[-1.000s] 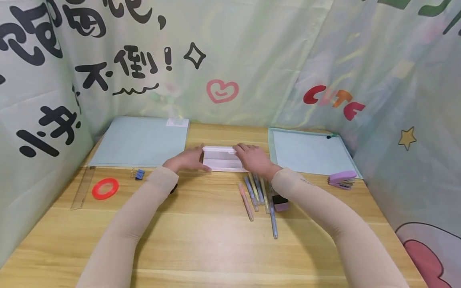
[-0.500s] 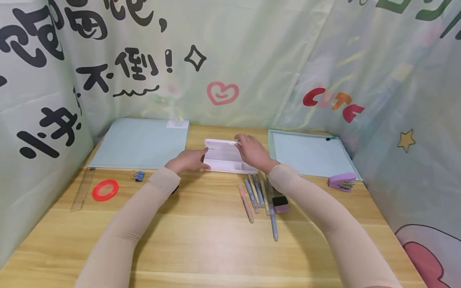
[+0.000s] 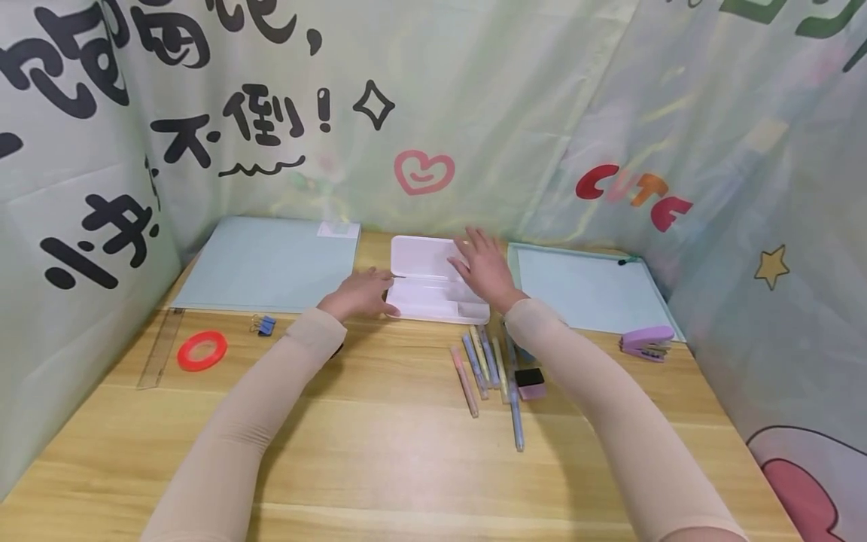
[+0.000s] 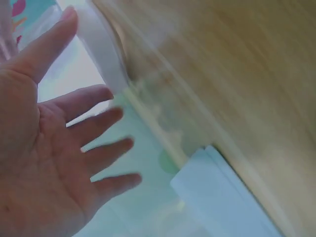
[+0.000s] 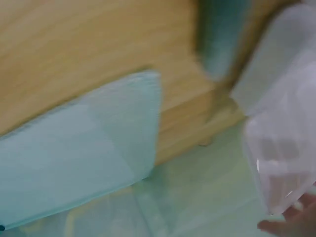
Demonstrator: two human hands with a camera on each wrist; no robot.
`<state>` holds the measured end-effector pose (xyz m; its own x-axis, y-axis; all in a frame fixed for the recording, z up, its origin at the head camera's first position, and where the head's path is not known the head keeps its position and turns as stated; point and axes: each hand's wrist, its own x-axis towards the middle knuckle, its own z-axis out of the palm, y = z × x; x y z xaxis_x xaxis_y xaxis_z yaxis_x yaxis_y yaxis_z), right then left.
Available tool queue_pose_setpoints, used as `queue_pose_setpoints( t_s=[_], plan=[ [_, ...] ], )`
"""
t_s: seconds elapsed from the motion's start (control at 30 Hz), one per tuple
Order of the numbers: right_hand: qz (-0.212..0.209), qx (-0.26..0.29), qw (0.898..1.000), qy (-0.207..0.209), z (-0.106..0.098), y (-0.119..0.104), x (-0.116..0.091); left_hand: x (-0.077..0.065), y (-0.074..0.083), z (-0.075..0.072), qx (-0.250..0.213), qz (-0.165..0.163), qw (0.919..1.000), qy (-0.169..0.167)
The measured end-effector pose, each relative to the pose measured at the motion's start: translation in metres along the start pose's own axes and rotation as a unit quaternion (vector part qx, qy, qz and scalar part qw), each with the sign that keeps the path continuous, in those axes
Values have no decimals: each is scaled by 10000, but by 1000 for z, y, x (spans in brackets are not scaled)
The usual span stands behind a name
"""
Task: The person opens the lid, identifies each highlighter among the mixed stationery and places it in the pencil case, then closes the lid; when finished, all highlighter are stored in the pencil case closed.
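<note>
A white pencil case (image 3: 427, 297) lies on the table with its lid (image 3: 423, 257) tipped back, showing a bare inside with a small compartment at the right. My left hand (image 3: 359, 292) is at the case's left end; in the left wrist view its fingers are spread and straight, the thumb beside the case's wall. My right hand (image 3: 486, 267) is at the right part of the lid, its fingers extended, hiding that corner; only some fingertips (image 5: 281, 226) show in the right wrist view. Several pens (image 3: 484, 361) lie in front of the case, next to a black-and-purple block (image 3: 530, 383).
A pale blue folder (image 3: 271, 263) lies back left, a white board with a green edge (image 3: 576, 290) back right. A ruler (image 3: 161, 350), a red tape ring (image 3: 202, 351) and a blue binder clip (image 3: 265, 325) are at left. A purple stapler (image 3: 646, 342) sits at right. Fabric walls enclose the table.
The pencil case's lid has swung up and back, away from me. My right hand has moved up with it and its fingers have straightened; my left hand has stayed at the case's left end.
</note>
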<state>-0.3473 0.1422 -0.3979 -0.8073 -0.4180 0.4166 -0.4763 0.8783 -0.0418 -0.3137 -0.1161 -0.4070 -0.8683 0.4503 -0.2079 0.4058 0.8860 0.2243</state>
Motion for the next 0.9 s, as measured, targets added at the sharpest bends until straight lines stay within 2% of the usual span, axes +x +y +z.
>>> queue_pose_setpoints(
  t_s=[0.1,0.17,0.23,0.3,0.43,0.53,0.67,0.77,0.83,0.9],
  plan=[
    [159,-243,9967,-759,3,5,0,-1,1,-1,472,99,9984,298],
    [229,-109,9946,-1004,5,7,0,-1,0,-1,753,174,9960,446],
    [261,37,9939,-1067,7,11,-1,1,0,-1,997,276,9934,501],
    [272,97,9938,-1073,8,12,-2,2,0,-1,1138,359,9918,452],
    [223,163,9939,-1066,5,12,-8,2,-2,0,1123,390,9927,213],
    [115,239,9951,-948,-2,8,-17,1,-1,0,1038,356,9938,161],
    [-378,30,9984,-416,-18,-1,-35,0,-1,0,862,394,9953,203],
    [-869,-123,9961,-128,-29,-13,-54,0,-2,2,806,400,9958,183],
    [-1069,-70,9933,-426,-35,-23,-69,0,-3,3,783,372,9961,164],
    [-1046,-31,9879,-1142,-38,-31,-83,1,-4,5,730,350,9966,124]
  ],
)
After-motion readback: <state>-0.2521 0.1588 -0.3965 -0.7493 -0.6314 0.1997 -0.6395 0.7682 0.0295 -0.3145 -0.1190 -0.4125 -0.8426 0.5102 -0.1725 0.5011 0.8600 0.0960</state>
